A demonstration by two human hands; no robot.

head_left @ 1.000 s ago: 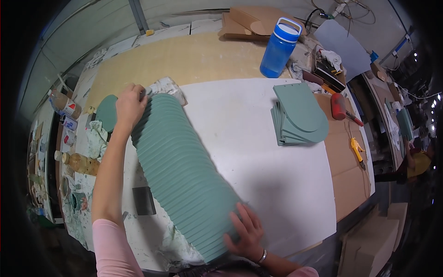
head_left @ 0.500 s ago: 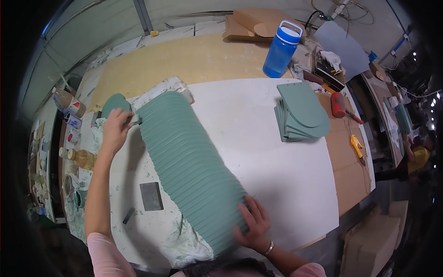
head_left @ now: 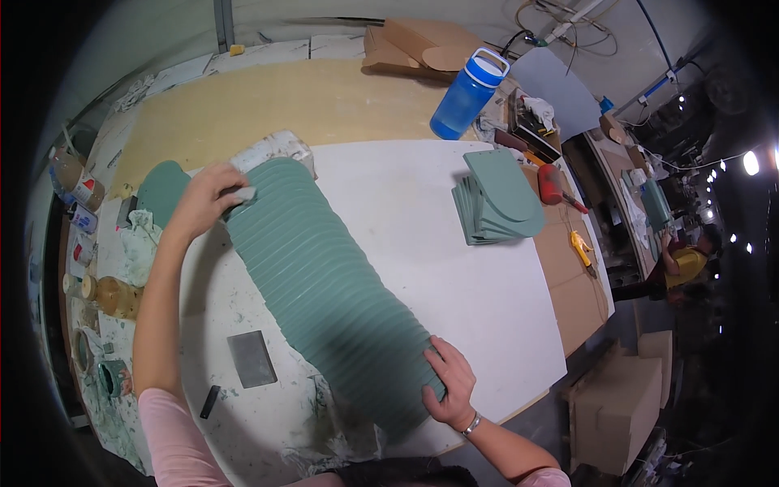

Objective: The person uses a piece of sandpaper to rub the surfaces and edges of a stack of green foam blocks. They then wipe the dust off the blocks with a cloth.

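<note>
A long row of overlapping green panels (head_left: 312, 252) with rounded ends slants across the white table. My left hand (head_left: 209, 195) is closed on a small pale-grey pad (head_left: 243, 195), which meets the far left corner of the row. What the pad is made of is too small to tell. At the near right edge of the row, my right hand (head_left: 450, 381) holds the panels, fingers and thumb curled against their edges. Under the far end shows a whitish, stained block (head_left: 302, 152). Left of my left hand lies another green panel (head_left: 161, 191).
A stack of green panels (head_left: 503, 195) stands at the right, near a red mallet (head_left: 551, 185) and a yellow tool (head_left: 581, 247). Farther back is a blue bottle (head_left: 466, 97). A dark grey slab (head_left: 252, 359) lies left of the row. Bottles (head_left: 114, 296) line the left edge.
The whole view has shifted, so the table sits further left. My left hand has moved in over the row's far corner with the pad. My right hand has settled against the row's edge.
</note>
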